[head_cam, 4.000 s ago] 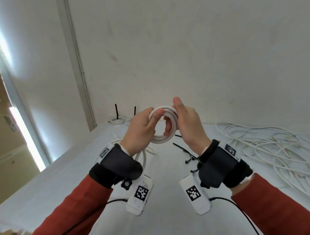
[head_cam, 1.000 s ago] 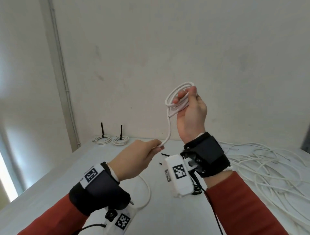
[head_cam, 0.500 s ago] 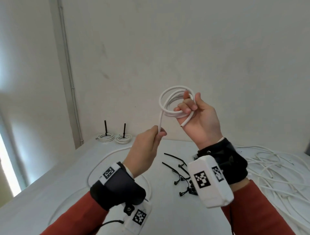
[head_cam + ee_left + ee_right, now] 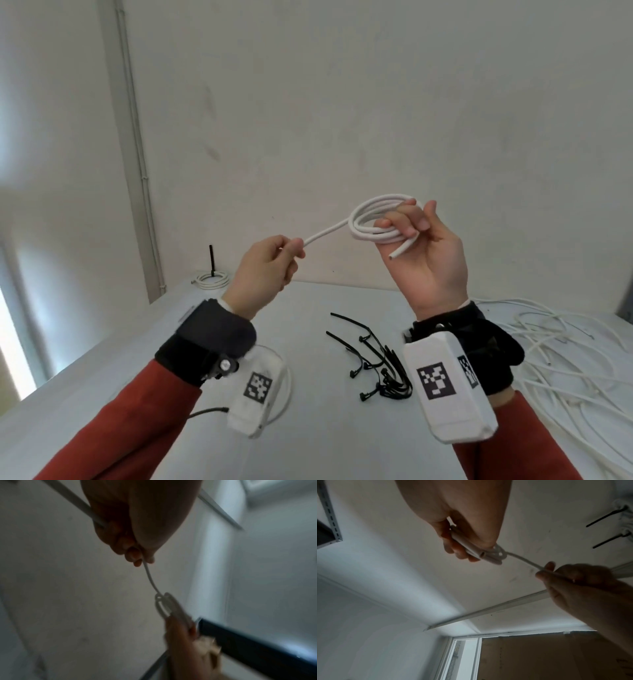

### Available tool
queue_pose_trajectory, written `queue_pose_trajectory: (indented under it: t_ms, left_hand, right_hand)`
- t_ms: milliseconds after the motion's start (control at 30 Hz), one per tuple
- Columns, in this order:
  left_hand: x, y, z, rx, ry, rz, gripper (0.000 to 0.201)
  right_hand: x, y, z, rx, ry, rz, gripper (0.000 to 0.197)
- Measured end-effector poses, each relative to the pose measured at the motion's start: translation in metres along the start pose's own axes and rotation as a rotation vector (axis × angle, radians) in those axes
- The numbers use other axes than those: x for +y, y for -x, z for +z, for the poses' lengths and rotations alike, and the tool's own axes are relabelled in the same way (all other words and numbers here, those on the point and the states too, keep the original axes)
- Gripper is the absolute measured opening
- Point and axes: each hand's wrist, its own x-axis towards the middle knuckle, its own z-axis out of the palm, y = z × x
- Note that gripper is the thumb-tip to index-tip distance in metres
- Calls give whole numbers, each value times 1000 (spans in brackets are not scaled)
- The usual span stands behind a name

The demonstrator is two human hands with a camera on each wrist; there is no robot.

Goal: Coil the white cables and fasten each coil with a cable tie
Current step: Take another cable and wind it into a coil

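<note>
Sleeves [image 4: 130, 418], red, two, nearest the viewer; black straps at both wrists, each bearing a white camera unit [image 4: 445, 387] with a checkered marker.

Left hand [image 4: 263, 270]: raised above the table [image 4: 308, 438], thumb and forefinger pinching the white cable [image 4: 325, 234] where it runs straight out of the coil.

Right hand [image 4: 428, 270]: raised, palm toward the viewer, fingers curled through the coil [image 4: 363, 235] and clamping its loops, thumb upright behind them. Coil of several turns, held in the air at the fingertips; one cut end [image 4: 402, 248] juts down and left across the palm.

Cable ties [image 4: 373, 363], black, a loose bunch lying on the table between the wrists.

Loose white cables [image 4: 565, 359], a tangled heap on the table to the right.

Tied coil [image 4: 210, 279], its black tie tail standing upright, at the table's far left corner by the wall.
</note>
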Motion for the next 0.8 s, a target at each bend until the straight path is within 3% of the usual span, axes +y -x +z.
queue_pose_trajectory:
  t_ms: [100,200,433,600,767,800]
  left_hand:
    - [-11,9,4,-24,-371,238,26]
    - [-21,17,4,-10,-555,397,23]
    - [-26,18,-9,50,-805,500,49]
    - [-28,25,-17,17,-1048,665,45]
    - [-19,30,-19,-124,-1149,848,49]
    - [-16,31,-19,-150,-1149,872,46]
  right_hand:
    - [-3,-5,7,65,54,-131,34]
    - [-12,-9,16,89,114,-247,49]
    - [-35,-16,20,271,240,-512,20]
    - [-33,-27,11,327,828,-838,14]
    - [-14,-34,-11,216,1532,-795,5]
    - [-11,-35,-16,182,1695,-769,16]
